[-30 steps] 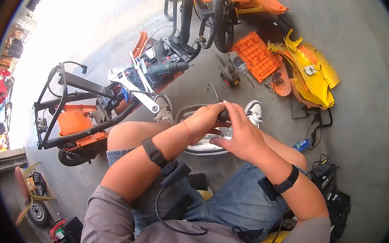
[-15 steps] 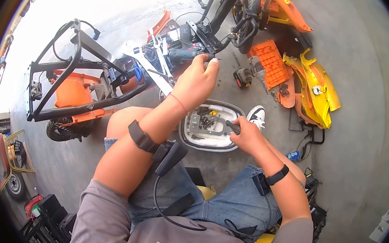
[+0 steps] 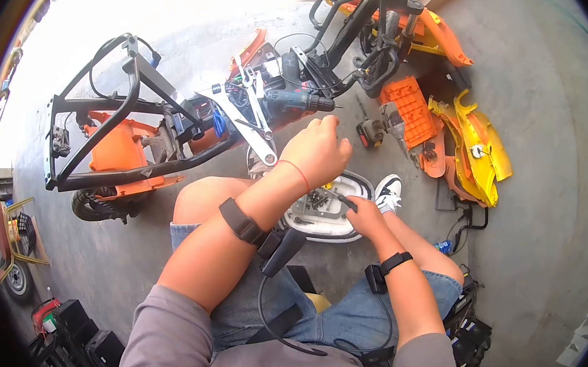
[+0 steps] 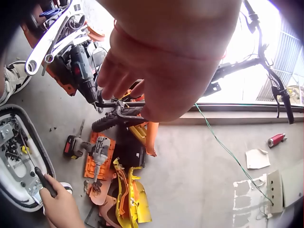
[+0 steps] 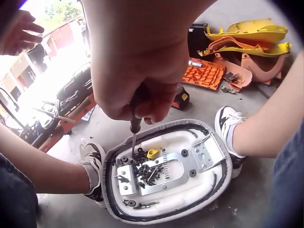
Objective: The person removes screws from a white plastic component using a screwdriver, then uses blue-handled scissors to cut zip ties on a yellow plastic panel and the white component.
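My right hand (image 3: 369,221) grips the dark handle of a screwdriver (image 5: 135,124). Its shaft points down at a heap of dark screws (image 5: 150,174) inside an upturned seat (image 5: 108,192). The seat's white underside carries metal brackets (image 5: 176,175), a spring (image 5: 165,166) and a small yellow piece (image 5: 152,153). Held out in front at the left, my left hand (image 3: 319,152) grips nothing, its fingers loosely bent in the left wrist view. Just beyond that hand in the head view, a cordless drill (image 3: 294,101) lies on a scooter frame among wrenches (image 3: 243,126).
The black scooter frame (image 3: 130,99) with orange parts stands at the left. Ahead on the concrete lie a second power tool (image 3: 370,131), an orange panel (image 3: 408,112) and yellow body panels (image 3: 475,154). My shoe (image 3: 389,193) is beside the seat.
Both hands were together around the screwdriver over the seat. They have parted: the left went forward toward the drill, and the right brought the screwdriver down to the screws.
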Demonstrator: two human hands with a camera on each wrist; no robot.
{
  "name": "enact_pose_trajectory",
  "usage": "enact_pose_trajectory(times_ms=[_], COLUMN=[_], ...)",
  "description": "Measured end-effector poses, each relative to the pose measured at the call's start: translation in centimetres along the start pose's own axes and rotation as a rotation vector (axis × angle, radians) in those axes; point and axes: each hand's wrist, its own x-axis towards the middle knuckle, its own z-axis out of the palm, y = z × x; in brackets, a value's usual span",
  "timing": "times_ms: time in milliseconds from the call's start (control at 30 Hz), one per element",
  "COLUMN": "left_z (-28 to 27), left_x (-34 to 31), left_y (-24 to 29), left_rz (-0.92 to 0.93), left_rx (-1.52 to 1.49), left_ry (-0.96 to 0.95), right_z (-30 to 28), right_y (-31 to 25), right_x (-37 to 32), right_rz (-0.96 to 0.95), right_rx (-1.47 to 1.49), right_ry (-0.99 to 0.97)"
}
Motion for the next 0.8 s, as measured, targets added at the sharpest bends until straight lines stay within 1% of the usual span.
enact_pose_trajectory(times_ms=[133, 167, 200, 233, 267, 300, 333, 433, 500, 533, 600, 667, 733, 767, 800], left_z=[-0.2, -0.5, -0.8, -0.5, 0.0, 0.1, 0.2, 0.3, 0.5, 0.6, 0.8, 1.0, 0.8, 0.8, 0.8], left_x=[0.0, 0.2, 0.1, 0.1, 0.3, 0.3, 0.2, 0.4, 0.7, 0.8, 1.0, 1.1, 1.3, 1.4, 1.5], left_y=[-0.1, 0.1, 0.5, 0.3, -0.1, -0.1, -0.2, -0.3, -0.8, -1.0, -1.2, -1.2, -0.8, -0.6, -0.3], left_rz=[0.028, 0.002, -0.03, -0.023, 0.015, 0.05, 0.048, 0.062, 0.034, 0.038, 0.026, 0.031, 0.029, -0.005, -0.038], left_rx=[0.053, 0.059, 0.061, 0.056, 0.065, 0.076, 0.073, 0.086, 0.091, 0.092, 0.141, 0.147, 0.15, 0.149, 0.147], left_ry=[0.019, -0.01, -0.042, -0.038, -0.001, 0.033, 0.03, 0.019, -0.016, -0.016, -0.006, -0.025, -0.036, -0.067, -0.099], right_z=[-1.5, -2.1, -2.6, -3.1, -3.3, -3.5, -3.6, -3.3, -2.5, -2.3, -1.5, -0.6, -0.6, -0.6, -0.8], right_y=[1.2, 1.5, 1.4, 1.3, 1.3, 0.7, 0.2, -2.0, -2.6, -2.8, -2.8, -1.8, -1.5, -1.2, -1.1], right_x=[-1.3, -1.7, -2.1, -2.6, -2.9, -3.0, -3.3, -3.7, -3.6, -3.5, -3.1, -3.0, -3.0, -3.1, -3.3], right_rz=[0.052, 0.121, 0.121, 0.125, 0.126, 0.08, 0.084, 0.109, 0.032, 0.033, 0.061, 0.063, 0.094, 0.095, 0.106], right_rx=[-0.109, -0.113, -0.118, -0.14, -0.161, -0.14, -0.141, -0.093, -0.08, -0.079, -0.192, -0.214, -0.157, -0.156, -0.071], right_ry=[-0.012, -0.036, -0.024, -0.012, -0.002, 0.045, 0.042, 0.06, 0.038, 0.042, -0.049, -0.041, 0.028, 0.029, 0.115])
